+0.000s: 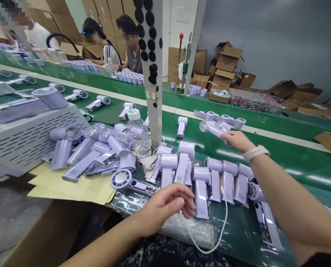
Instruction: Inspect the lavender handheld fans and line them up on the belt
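My right hand [236, 141] reaches out over the green conveyor, closed on a lavender handheld fan [217, 129] with a clear round front. My left hand [173, 202] hovers at the table's near edge, fingers loosely curled and the thumb apart from them; no object shows in it. A white cable [223, 226] loops beside its fingertips, its plug end against the standing row of fans. The nearest fan [201, 196] in that row is just right of my left fingers. Beneath the hand lies a bubble-wrapped bundle [192, 230].
A heap of fans [98, 144] lies on yellow sheets [71, 189] beside a slotted grey box [29, 137]. A plastic bottle [139, 135] stands near the metal post [153, 74]. More fans rest on the conveyor belt [265, 144]. Several people sit across, before cardboard boxes [228, 59].
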Demonstrator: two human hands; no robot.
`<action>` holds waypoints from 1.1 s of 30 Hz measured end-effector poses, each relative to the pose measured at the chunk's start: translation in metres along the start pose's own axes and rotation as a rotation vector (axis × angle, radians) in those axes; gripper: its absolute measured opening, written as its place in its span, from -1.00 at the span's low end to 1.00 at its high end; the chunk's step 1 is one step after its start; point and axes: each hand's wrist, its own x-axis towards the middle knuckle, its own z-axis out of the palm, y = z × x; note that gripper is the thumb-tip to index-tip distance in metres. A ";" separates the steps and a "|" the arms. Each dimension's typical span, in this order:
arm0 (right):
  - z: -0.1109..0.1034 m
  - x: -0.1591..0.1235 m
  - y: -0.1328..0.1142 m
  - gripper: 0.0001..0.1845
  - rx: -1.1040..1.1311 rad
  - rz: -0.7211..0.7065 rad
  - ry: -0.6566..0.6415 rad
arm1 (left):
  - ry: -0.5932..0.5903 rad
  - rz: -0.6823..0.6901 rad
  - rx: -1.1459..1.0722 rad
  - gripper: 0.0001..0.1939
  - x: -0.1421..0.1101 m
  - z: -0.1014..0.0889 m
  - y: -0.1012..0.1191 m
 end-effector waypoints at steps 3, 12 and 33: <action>-0.002 -0.075 -0.015 -0.59 0.065 -0.143 0.019 | 0.101 0.073 -0.172 -0.46 0.027 0.015 -0.005; 0.066 -0.220 -0.012 -0.54 0.260 -0.403 0.083 | 0.359 -0.078 -0.485 -0.44 0.046 0.044 -0.019; 0.087 -0.238 -0.040 -0.73 0.966 -0.182 -0.217 | 0.415 0.254 -0.362 -0.28 0.071 0.045 -0.001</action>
